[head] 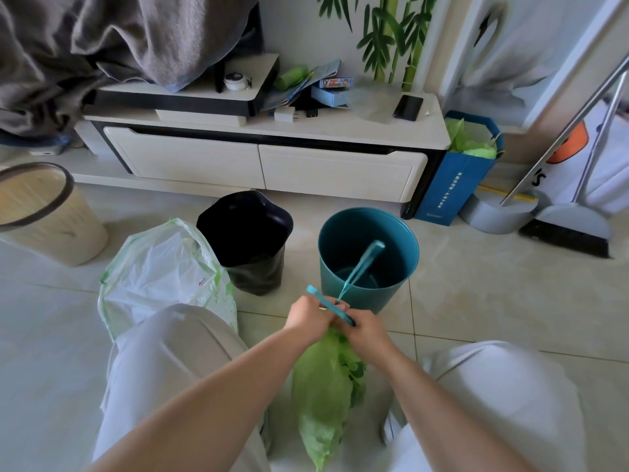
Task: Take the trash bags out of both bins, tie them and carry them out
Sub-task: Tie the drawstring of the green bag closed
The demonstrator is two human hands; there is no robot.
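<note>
A green trash bag (pixel 325 386) stands on the floor between my knees, its neck gathered. My left hand (pixel 308 320) and my right hand (pixel 366 330) pinch that neck and hold its teal drawstring (pixel 360 264), whose loops stick up in front of the teal bin (pixel 369 257). The teal bin is bare inside. Left of it sits a black bin (pixel 250 240). A white bag with green trim (pixel 163 270) rests open-mouthed against my left knee.
A beige bin (pixel 44 212) stands at the far left. Behind the bins runs a low white TV cabinet (pixel 265 161) with a phone and boxes on top. A blue paper bag (pixel 456 185), a dustpan and a broom (pixel 571 229) lean at the right.
</note>
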